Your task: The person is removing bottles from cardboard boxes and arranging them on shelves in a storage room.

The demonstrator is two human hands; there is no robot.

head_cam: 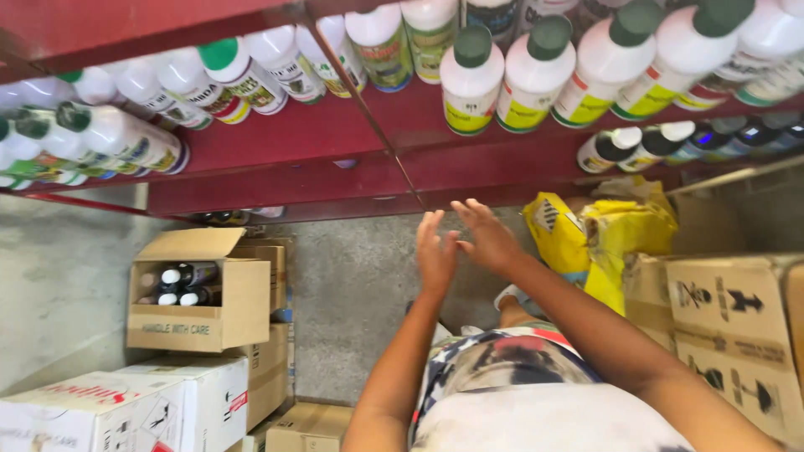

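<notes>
Hovering together, the left hand (435,251) and right hand (488,237) are spread flat and hold nothing, fingertips near the front edge of the red shelf (335,180). White bottles (502,79) stand in rows above on it. Below left, an open carton (205,297) holds dark bottles upright; yellow bags (599,238) slump beside cartons on the right.

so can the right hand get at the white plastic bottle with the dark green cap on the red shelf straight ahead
Probably yes. The right hand is empty and raised in front of the red metal shelf, and the white plastic bottle with the dark green cap stands at the open shelf edge with nothing between them.
</notes>
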